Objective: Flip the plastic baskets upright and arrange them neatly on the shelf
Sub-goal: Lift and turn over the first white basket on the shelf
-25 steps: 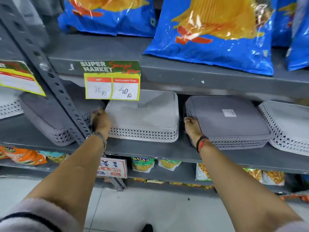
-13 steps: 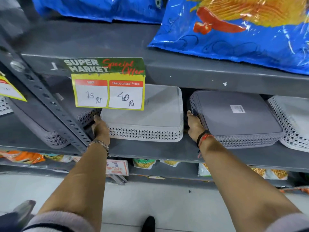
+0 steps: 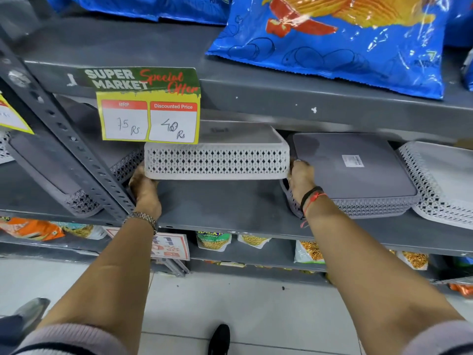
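A white lattice basket (image 3: 217, 162) is upside down, with its front edge lifted off the grey shelf (image 3: 225, 203). My left hand (image 3: 144, 187) grips its left end from below and my right hand (image 3: 300, 178) grips its right end. To its right a grey basket (image 3: 355, 172) lies upside down with a white label on its base. Another white basket (image 3: 440, 180) lies inverted at the far right. To the left, behind the upright post, a grey basket (image 3: 64, 180) lies upside down and tilted.
A yellow price tag (image 3: 148, 108) hangs from the upper shelf just above the lifted basket. A perforated steel post (image 3: 64, 144) slants across the left. Blue chip bags (image 3: 345, 39) fill the upper shelf. Snack packets (image 3: 213, 240) sit on the lower shelf.
Both hands have raised the white basket's front edge off the shelf, so its lattice side now faces me. The view has moved closer to the shelf.
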A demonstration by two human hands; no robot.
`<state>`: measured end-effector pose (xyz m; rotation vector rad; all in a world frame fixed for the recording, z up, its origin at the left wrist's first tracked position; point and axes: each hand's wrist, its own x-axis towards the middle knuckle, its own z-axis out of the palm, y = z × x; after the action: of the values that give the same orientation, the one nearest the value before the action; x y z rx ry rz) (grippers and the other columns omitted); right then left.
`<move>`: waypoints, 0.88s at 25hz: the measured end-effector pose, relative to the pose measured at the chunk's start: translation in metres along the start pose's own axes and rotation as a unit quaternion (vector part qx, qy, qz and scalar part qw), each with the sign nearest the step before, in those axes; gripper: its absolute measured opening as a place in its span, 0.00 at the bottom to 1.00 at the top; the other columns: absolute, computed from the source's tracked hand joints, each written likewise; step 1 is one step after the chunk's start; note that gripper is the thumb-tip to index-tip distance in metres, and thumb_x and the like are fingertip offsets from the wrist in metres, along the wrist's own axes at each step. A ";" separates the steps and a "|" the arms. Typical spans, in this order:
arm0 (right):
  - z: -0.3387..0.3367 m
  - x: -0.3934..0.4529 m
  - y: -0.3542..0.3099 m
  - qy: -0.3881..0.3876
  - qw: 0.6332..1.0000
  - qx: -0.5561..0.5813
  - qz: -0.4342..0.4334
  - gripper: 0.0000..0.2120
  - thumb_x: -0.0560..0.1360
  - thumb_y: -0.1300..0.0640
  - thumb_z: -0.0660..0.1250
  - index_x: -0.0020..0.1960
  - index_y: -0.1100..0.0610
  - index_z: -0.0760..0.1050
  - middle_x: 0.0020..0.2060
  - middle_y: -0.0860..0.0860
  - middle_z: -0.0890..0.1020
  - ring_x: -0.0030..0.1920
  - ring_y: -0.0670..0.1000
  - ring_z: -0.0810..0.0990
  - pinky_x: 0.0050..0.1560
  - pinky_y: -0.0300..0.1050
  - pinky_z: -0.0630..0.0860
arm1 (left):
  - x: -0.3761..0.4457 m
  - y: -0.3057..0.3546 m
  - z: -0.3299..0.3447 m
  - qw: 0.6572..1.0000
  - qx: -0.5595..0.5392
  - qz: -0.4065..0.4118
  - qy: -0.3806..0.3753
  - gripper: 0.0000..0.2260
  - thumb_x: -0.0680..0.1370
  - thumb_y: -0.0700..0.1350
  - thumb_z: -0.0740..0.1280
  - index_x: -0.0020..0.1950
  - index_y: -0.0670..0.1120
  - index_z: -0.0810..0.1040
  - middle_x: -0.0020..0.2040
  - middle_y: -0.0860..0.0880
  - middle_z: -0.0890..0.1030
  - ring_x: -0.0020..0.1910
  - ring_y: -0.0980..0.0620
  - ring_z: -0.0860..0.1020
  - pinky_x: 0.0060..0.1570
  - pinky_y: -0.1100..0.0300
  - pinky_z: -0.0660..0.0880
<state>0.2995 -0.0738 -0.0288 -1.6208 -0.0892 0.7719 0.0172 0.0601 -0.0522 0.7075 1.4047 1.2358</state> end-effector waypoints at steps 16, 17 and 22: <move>-0.047 -0.039 -0.040 -0.108 0.975 -0.059 -0.187 0.08 0.77 0.63 0.63 0.50 0.66 0.79 0.39 0.51 0.82 0.39 0.46 0.82 0.53 0.47 0.79 | -0.023 0.029 -0.013 0.953 0.129 0.252 -0.112 0.16 0.78 0.35 0.57 0.65 0.39 0.73 0.51 0.45 0.77 0.47 0.52 0.75 0.40 0.75 0.74; -0.048 -0.036 -0.038 -0.102 0.977 -0.065 -0.173 0.10 0.77 0.62 0.63 0.53 0.68 0.78 0.38 0.52 0.82 0.38 0.48 0.82 0.49 0.45 0.80 | -0.021 0.028 -0.015 0.947 0.143 0.262 -0.118 0.15 0.78 0.36 0.58 0.63 0.41 0.74 0.49 0.45 0.78 0.46 0.51 0.76 0.39 0.74 0.74; -0.045 -0.028 -0.033 -0.109 0.975 -0.133 -0.140 0.10 0.78 0.66 0.58 0.53 0.69 0.76 0.45 0.56 0.82 0.41 0.52 0.81 0.34 0.33 0.80 | 0.004 0.028 -0.001 0.944 0.197 0.252 -0.075 0.13 0.77 0.36 0.59 0.58 0.37 0.77 0.46 0.41 0.80 0.44 0.49 0.75 0.37 0.75 0.72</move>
<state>0.3136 -0.1176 0.0128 -1.7203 -0.5886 0.7368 0.0089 0.0713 -0.0273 1.4802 1.4011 1.2555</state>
